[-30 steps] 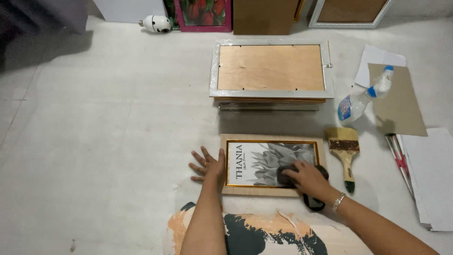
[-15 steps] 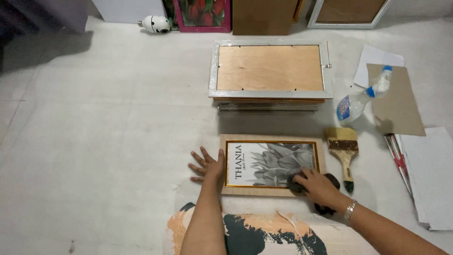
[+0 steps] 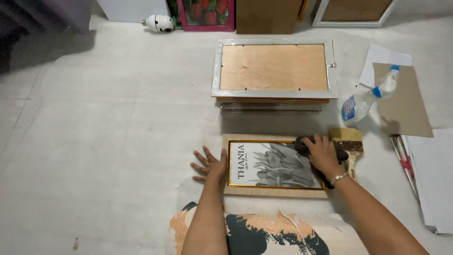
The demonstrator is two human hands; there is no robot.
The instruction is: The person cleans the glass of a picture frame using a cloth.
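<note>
Nearest the camera, a patterned fabric (image 3: 264, 233) in peach, dark teal and cream lies across the lower edge of the view, soft and creased. Both forearms extend over it toward a rectangular picture frame (image 3: 276, 191) lying flat on the floor (image 3: 108, 141). The frame has a pale wood border with a thin gold inner trim, and its smooth face shows a grey leaf print beside a line of dark lettering.

The left hand (image 3: 210, 165) rests flat, fingers spread and released, on the floor against the frame's left edge, holding nothing. The right hand (image 3: 323, 153) is clenched around a dark cloth (image 3: 325, 148), pressing it on the upper right corner of the frame. A metal bracelet circles that wrist.

Just beyond the right hand lies a flat wooden paintbrush (image 3: 351, 144) with worn, pale bristles. Farther right stand a clear plastic spray bottle (image 3: 368, 99) with a blue and white nozzle, a brown cardboard sheet (image 3: 406, 104) and white paper sheets (image 3: 436, 179).

Beyond the frame sits a stack of frames (image 3: 274, 73), the top one face down, showing a plywood back panel in a distressed white border. The floor is pale, matte tile.
</note>
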